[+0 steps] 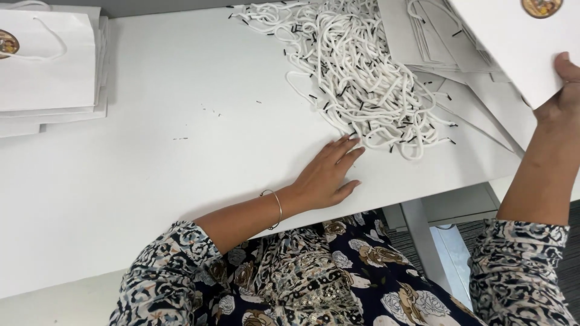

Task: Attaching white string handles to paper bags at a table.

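Head view, looking down: a white counter (181, 181) is seen with two bare hands at work over it. The left hand (326, 175) is laid flat on the counter, palm down and fingers spread, with nothing grasped; its fingertips (350, 145) are set just at the near edge of a heap of white cords (356, 72). The cords are tipped with short black ends and are piled in a loose tangle toward the far middle of the counter. A thin metal bangle (277, 205) is worn at the left wrist.

The right hand (562, 96) is raised at the right edge of the picture and is closed on the lower corner of a white paper bag (513, 42), with the thumb pressed against its face. The bag is held tilted above the counter's right side and bears a round gold-brown emblem (542, 6) near its top.

Beneath and behind that bag, more flat white bags (471, 102) are spread in an untidy overlap, touching the cord heap. At the far left, a neat stack of finished bags (48, 72) with cord handles is lying flat. Floral sleeves and clothing are seen below the counter's edge.
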